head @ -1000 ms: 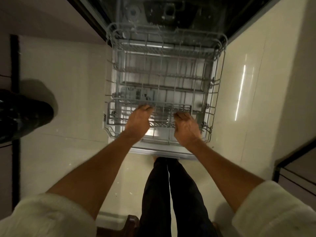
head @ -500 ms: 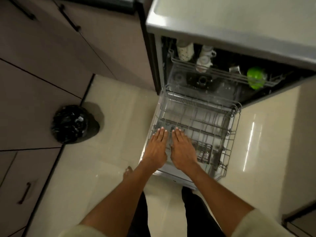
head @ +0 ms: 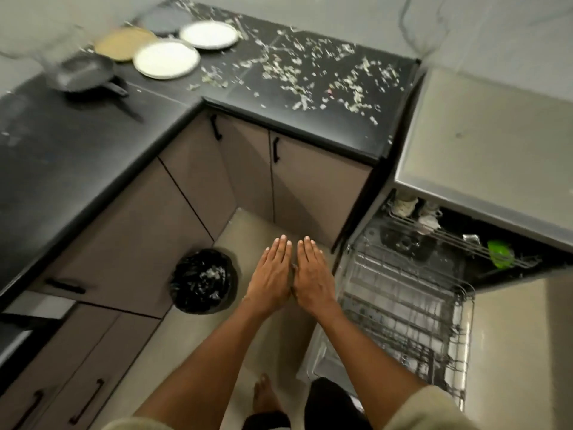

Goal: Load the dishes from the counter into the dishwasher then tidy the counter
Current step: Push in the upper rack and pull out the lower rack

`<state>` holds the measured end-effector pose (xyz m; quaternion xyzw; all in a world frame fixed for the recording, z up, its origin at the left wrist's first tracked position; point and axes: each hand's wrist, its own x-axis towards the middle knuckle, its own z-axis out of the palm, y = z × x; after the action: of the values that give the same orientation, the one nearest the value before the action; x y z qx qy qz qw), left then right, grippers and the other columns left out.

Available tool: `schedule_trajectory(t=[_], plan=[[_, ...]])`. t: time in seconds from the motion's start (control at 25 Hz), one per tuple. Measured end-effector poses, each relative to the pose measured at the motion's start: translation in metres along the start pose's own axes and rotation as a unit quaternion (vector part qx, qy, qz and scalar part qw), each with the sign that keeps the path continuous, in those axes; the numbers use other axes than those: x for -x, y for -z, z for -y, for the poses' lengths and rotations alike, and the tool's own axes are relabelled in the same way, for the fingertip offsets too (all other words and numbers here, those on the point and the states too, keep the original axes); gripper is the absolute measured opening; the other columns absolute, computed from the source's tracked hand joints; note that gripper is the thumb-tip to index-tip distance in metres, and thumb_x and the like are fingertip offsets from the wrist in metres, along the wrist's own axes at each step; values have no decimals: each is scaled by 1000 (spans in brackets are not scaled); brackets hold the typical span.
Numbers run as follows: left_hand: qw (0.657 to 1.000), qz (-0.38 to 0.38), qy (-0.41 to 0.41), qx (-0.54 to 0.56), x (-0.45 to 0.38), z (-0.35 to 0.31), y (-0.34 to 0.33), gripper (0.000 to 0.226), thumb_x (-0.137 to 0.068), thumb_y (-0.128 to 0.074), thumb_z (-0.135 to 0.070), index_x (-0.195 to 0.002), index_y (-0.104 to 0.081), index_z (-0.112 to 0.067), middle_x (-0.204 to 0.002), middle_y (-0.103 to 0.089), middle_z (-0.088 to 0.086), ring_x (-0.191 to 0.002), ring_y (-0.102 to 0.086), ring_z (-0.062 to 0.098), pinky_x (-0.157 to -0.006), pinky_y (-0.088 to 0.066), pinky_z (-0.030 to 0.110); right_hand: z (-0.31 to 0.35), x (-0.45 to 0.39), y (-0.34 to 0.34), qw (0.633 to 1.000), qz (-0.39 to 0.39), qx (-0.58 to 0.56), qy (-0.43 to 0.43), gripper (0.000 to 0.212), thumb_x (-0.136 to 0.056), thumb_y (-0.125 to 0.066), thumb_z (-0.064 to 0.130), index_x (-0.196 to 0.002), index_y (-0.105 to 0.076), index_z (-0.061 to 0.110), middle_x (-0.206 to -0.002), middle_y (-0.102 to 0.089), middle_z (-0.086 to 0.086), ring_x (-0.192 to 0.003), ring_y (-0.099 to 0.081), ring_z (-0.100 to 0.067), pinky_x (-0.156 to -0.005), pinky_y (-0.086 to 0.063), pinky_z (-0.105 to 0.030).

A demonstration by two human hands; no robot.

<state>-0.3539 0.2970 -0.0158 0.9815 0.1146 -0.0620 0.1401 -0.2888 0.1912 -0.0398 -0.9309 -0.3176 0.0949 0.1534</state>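
Note:
My left hand (head: 273, 274) and my right hand (head: 311, 276) are held flat, side by side, fingers straight, above the floor and holding nothing. To their right the dishwasher's lower rack (head: 403, 305) is pulled out and bare. The upper rack (head: 459, 240) holds white cups and a green item. On the black L-shaped counter (head: 93, 156) at the far left lie two white plates (head: 166, 58) (head: 209, 34), a tan plate (head: 124, 43), a grey plate (head: 164, 21) and a dark frying pan (head: 82, 74).
Pale food scraps (head: 310, 76) are strewn over the counter's right part. A black bin bag (head: 203, 280) stands on the floor by the cabinets, left of my hands. The dishwasher's steel top (head: 483, 156) is at the right. My bare foot (head: 265, 395) is below.
My hands let go of the lower rack's front edge, opened flat and drew back. My view swung up and left, from the rack to the counter and its dishes.

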Motion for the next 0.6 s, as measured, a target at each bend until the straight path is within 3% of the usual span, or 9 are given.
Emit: schedule_trajectory(t=[0.2,0.4,0.6], plan=[[997,-59,35,26,-14,72,69,77,-95,-38,-7,-156,7,-9,-164,15,9,-151,16,19,-124,5,35,79,-68,39,998,-34,-18,52,59,-107,-33,30,-159,-17,7,-167,-12,-11,-155,-5,-21,-126,-3,-35],[994,-92,51,29,-55,126,120,89,-85,-44,1,-157,7,-9,-164,14,8,-152,14,19,-124,3,35,115,-143,59,995,-62,-22,77,60,-106,-37,31,-159,-20,7,-167,-14,-11,-155,-7,-21,-126,-6,-35],[991,-119,60,30,-131,179,150,83,-88,-40,-1,-157,4,-8,-165,10,8,-152,10,19,-124,4,32,138,-240,70,992,-74,-20,96,64,-104,-42,33,-158,-21,6,-166,-16,-12,-155,-9,-21,-126,-6,-35]])
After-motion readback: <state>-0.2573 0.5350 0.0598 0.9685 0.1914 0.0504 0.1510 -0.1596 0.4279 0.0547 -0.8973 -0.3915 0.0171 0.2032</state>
